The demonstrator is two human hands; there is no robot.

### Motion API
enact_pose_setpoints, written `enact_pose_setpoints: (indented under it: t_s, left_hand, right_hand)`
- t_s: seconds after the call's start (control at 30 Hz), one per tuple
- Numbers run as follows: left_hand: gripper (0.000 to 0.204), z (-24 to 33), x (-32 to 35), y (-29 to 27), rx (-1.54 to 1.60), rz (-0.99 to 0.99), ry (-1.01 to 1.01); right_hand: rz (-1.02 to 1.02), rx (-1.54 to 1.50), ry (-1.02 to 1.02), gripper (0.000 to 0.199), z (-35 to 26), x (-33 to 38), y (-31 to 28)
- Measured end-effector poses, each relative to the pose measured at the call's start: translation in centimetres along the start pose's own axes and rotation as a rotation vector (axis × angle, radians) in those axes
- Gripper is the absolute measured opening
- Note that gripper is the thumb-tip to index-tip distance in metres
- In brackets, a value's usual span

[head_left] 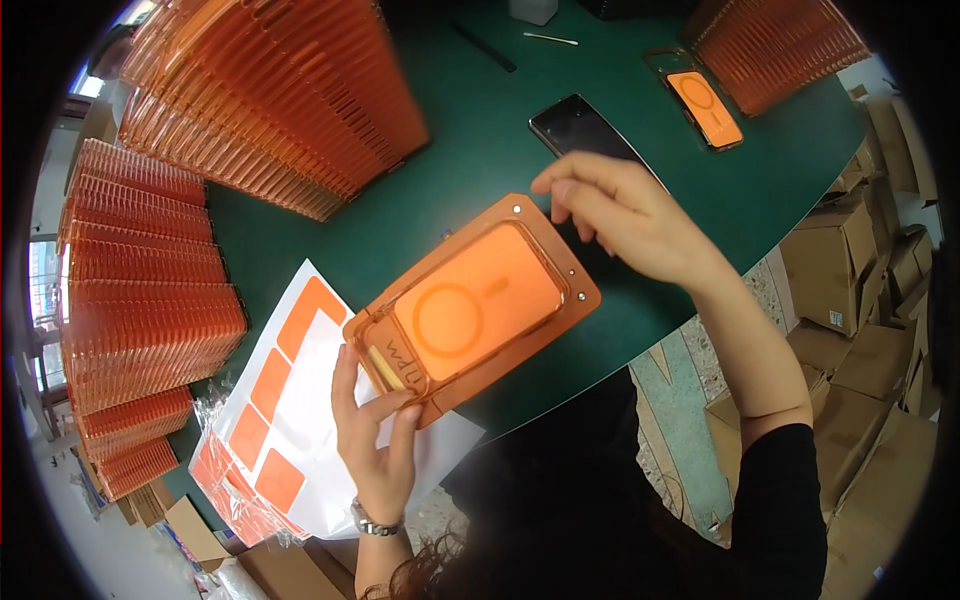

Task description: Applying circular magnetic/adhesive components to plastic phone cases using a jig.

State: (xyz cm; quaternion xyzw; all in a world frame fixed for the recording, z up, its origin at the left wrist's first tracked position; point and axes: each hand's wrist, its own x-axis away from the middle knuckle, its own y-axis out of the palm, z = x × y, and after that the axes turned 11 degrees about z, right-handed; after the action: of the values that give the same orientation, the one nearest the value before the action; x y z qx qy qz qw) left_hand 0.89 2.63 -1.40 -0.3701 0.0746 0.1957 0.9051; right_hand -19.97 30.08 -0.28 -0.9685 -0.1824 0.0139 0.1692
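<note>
An orange rectangular jig [560, 262] lies tilted on the dark green table [470, 160]. In it sits a clear orange phone case [478, 302] with a ring mark in its middle. My left hand [375, 440] grips the jig's near lower corner, thumb on its edge. My right hand [620, 215] rests with its fingertips on the jig's far upper corner, beside a black phone [578, 128] lying face up behind it.
Long rows of stacked orange cases [270, 100] fill the table's left and back; more stacks [140, 290] stand at the far left. White sheets with orange stickers [275, 420] lie under my left hand. Another case [706, 108] and stack [780, 45] sit far right. Cardboard boxes [850, 270] crowd the floor.
</note>
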Motion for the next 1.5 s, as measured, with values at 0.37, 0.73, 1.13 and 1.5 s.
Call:
enact_pose_setpoints:
  t_s: [0.37,0.73,1.13,1.5]
  left_hand:
    - [0.055,0.9,1.7,0.4,-0.214,-0.022,0.082]
    - [0.084,1.3,0.0,0.1,0.304,-0.021,-0.602]
    - [0.101,1.0,-2.5,-1.5,-0.239,-0.126,0.095]
    - [0.107,0.5,-7.0,-0.9,-0.129,0.351,0.51]
  right_hand:
    - [-0.178,-0.147,0.253,0.029,0.9,0.1,1.7]
    - [-0.129,0.055,0.117,0.051,0.6,-0.2,0.9]
    - [-0.255,0.463,-0.554,0.088,-2.0,-0.5,-1.1]
    - [0.124,0.307,-0.776,0.08,-2.4,-1.8,-3.4]
